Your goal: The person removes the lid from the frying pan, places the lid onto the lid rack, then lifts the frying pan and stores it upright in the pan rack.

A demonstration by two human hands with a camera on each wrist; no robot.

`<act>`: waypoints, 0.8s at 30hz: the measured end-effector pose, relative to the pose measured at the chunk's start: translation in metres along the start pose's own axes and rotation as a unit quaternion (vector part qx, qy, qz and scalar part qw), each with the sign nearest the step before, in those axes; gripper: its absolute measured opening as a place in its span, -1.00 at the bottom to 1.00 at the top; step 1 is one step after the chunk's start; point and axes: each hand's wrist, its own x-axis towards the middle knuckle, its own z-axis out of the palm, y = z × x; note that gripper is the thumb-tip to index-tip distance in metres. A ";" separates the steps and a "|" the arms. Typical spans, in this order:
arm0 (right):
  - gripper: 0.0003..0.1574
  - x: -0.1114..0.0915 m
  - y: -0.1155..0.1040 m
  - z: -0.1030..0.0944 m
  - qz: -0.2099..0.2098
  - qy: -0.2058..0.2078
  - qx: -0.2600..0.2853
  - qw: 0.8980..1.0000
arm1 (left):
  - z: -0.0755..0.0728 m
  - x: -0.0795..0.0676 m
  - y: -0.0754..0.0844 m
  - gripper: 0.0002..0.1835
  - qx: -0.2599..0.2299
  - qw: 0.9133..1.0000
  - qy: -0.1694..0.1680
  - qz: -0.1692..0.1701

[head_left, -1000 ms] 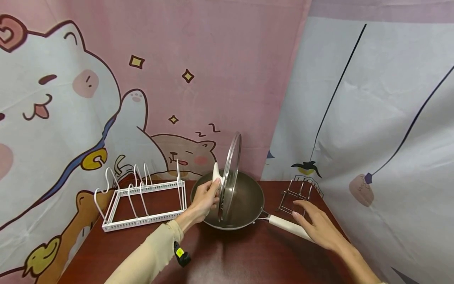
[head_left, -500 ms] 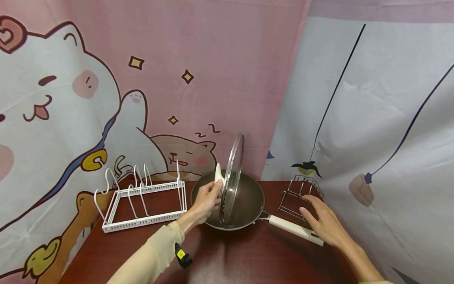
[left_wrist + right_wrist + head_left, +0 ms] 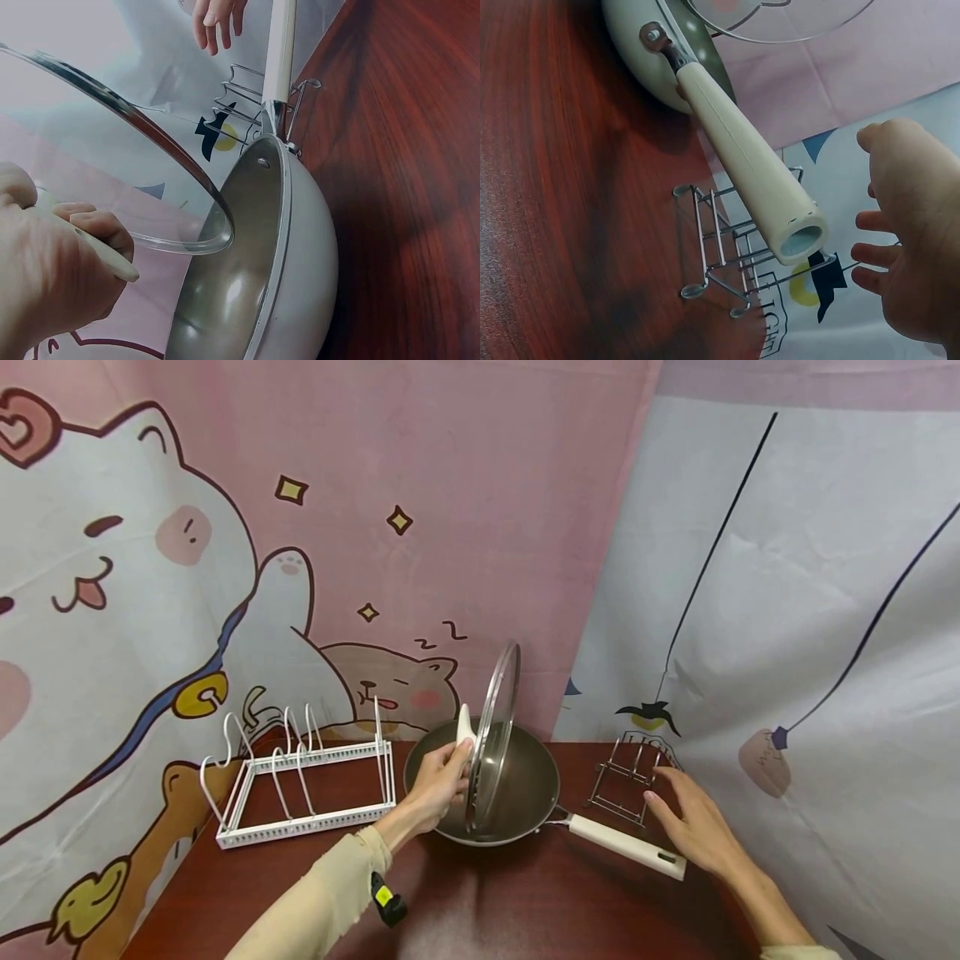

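My left hand grips the cream handle of a glass pan lid with a metal rim. The lid stands nearly on edge over a frying pan, its lower rim inside the pan's outline. In the left wrist view, fingers wrap round the lid handle. The pan sits on the table, its cream handle pointing right and toward me. Beyond the end of that handle my right hand hovers, holding nothing, fingers loosely spread. The right wrist view shows a gap between this hand and the pan handle.
A white rack with upright wire dividers stands left of the pan. To the right, behind the pan handle, is a small metal wire rack. Printed cloth hangs behind the dark red table and along its right side.
My right hand has moved right, away from the pan handle, uncovering its end. The lid in my left hand has shifted slightly right and tilted a little. The pan stays in place.
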 end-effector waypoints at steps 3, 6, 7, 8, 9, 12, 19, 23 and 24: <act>-0.26 0.001 0.004 0.001 0.003 0.007 -0.004 1.000 | 0.000 0.000 0.000 -0.59 0.001 1.000 -0.002 -0.002; -0.23 0.003 0.008 0.002 0.013 0.009 -0.008 1.000 | 0.001 0.000 0.000 -0.60 0.004 1.000 0.000 -0.003; -0.22 0.003 0.010 0.003 0.017 0.009 -0.009 1.000 | 0.001 0.000 0.000 -0.59 0.005 1.000 0.000 -0.003; -0.21 0.003 0.011 0.003 0.022 0.008 -0.010 1.000 | 0.001 -0.001 -0.001 -0.59 0.006 1.000 0.000 -0.004; -0.20 0.004 0.012 0.004 0.027 0.007 -0.011 1.000 | 0.001 -0.001 -0.001 -0.59 0.006 1.000 0.000 -0.004; -0.17 0.005 0.016 0.005 0.042 0.002 -0.010 0.999 | 0.000 -0.002 -0.001 -0.59 0.004 1.000 -0.001 -0.004; -0.12 0.008 0.026 0.009 0.081 -0.012 -0.008 0.997 | 0.000 -0.002 -0.003 -0.58 0.012 1.000 0.000 -0.006; -0.07 0.011 0.032 0.010 0.103 -0.027 -0.003 0.994 | 0.000 -0.002 -0.004 -0.59 0.008 1.000 -0.001 -0.007; -0.06 0.011 0.034 0.010 0.110 -0.033 -0.003 0.993 | 0.000 -0.002 -0.004 -0.60 0.005 1.000 -0.001 -0.009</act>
